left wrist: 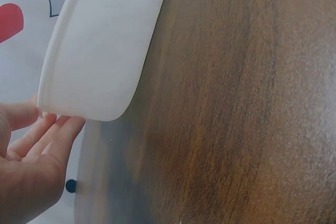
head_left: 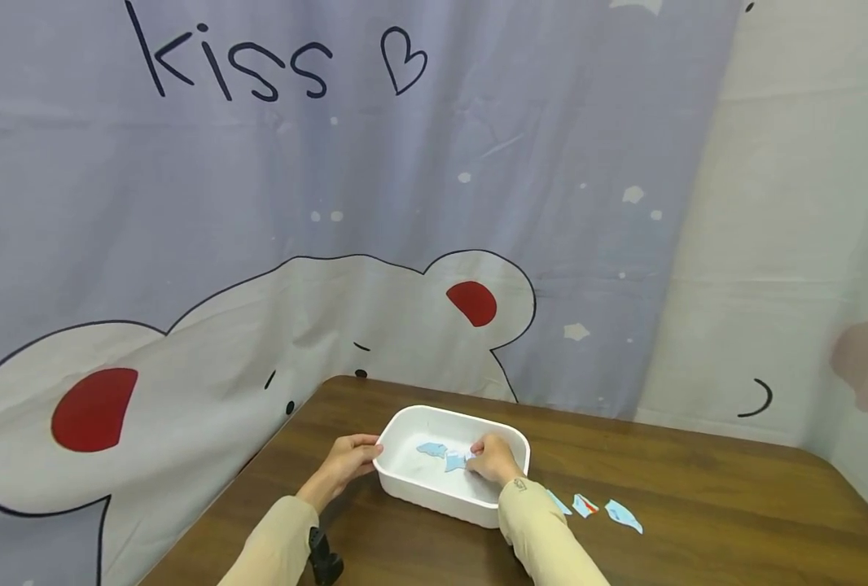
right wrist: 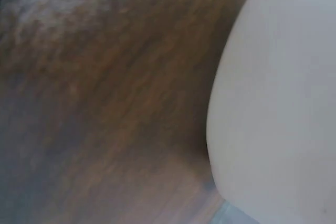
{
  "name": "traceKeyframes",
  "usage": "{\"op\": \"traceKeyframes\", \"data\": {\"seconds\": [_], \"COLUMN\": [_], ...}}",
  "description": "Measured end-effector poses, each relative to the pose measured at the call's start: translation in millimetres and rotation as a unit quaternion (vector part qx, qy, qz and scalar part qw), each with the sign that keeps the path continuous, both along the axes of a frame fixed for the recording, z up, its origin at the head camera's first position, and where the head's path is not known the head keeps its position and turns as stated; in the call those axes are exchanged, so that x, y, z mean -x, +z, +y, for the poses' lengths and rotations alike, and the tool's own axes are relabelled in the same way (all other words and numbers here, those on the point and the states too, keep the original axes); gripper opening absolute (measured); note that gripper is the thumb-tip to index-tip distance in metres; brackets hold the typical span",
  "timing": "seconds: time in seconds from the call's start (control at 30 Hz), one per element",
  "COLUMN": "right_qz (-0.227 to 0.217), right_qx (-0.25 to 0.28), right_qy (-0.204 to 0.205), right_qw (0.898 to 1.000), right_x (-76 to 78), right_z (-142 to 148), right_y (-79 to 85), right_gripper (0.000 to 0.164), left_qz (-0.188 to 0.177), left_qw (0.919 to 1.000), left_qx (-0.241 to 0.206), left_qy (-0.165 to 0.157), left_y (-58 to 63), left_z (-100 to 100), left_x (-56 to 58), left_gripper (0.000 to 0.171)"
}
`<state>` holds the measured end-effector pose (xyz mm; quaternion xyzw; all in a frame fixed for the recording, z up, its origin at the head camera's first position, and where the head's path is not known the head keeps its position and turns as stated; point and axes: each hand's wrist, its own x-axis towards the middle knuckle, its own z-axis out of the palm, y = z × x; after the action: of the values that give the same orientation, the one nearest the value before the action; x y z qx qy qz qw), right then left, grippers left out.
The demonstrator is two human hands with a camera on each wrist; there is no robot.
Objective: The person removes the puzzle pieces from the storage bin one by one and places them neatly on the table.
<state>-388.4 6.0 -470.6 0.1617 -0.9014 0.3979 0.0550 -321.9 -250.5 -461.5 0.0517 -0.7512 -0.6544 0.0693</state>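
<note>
A white plastic basin [head_left: 434,490] stands on the wooden table. My left hand [head_left: 349,461] grips its left end, with the thumb at the rim and the fingers against the outer wall; the left wrist view shows this hand [left wrist: 37,156] at the basin's corner [left wrist: 100,66]. Inside the basin my right hand [head_left: 496,461] reaches down with curled fingers and pinches a small light blue paper piece, mostly covered by the fingers. Beside it lie a torn light blue piece [head_left: 454,461] and another [head_left: 431,449]. The right wrist view shows the basin's outer wall [right wrist: 278,108], not the hand.
On the table [head_left: 698,488] right of the basin lie a light blue piece with red on it [head_left: 585,505], a larger blue piece [head_left: 624,516] and one partly behind the right sleeve [head_left: 560,503]. A printed curtain [head_left: 405,179] hangs behind the table.
</note>
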Motion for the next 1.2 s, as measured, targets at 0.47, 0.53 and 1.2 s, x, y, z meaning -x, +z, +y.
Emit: {"op": "traceKeyframes", "data": {"seconds": [0.47, 0.53, 1.2], "right_qz": [0.011, 0.018, 0.053], "right_qx": [0.01, 0.012, 0.043], "right_qy": [0.022, 0.017, -0.018], "right_qw": [1.0, 1.0, 0.998], "right_x": [-5.6, -6.6, -10.9], "right_z": [8.5, 11.4, 86.4], "right_y": [28.4, 34.2, 60.3], "right_gripper": [0.022, 0.022, 0.022], "left_qz": [-0.006, -0.009, -0.014], "left_qw": [0.9999, 0.9999, 0.9991], "left_qx": [0.008, 0.01, 0.037], "left_qy": [-0.006, -0.006, -0.019], "left_y": [-1.6, -0.4, 2.7], "left_z": [1.0, 1.8, 0.3], "left_x": [2.8, 3.0, -0.2], "left_gripper": [0.036, 0.036, 0.041]}}
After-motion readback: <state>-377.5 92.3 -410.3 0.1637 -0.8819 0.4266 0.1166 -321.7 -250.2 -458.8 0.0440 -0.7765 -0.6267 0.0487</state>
